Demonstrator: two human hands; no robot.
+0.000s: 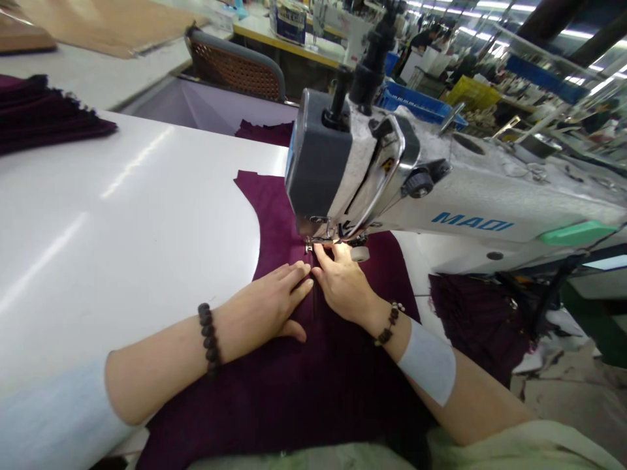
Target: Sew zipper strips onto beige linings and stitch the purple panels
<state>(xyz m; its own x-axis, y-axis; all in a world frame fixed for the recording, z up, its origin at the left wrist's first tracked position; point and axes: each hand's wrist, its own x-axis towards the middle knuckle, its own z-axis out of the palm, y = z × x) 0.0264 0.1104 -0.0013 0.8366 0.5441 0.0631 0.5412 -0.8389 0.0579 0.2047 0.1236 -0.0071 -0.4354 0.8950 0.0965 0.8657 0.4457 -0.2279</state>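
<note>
A dark purple fabric piece (pixel 313 385) lies flat under the head of a sewing machine (pixel 465 189), its lower part reaching toward my lap. My left hand (pixel 274 297) rests flat on the cloth, fingers stretched toward a dark line running down its middle. Close to the presser foot (pixel 308 246), my right hand (pixel 343 281) lies on the fabric with fingers extended, the tips partly hidden beneath the machine head. Both hands press on the cloth without gripping it. The needle is too small to make out clearly.
Stacked purple fabric pieces (pixel 44 117) lie at the left of the white table (pixel 147 215). More purple cloth (pixel 475 320) is bunched at the right, beside the machine. Beyond the table are a chair (pixel 235 65) and a blue crate (pixel 416 98).
</note>
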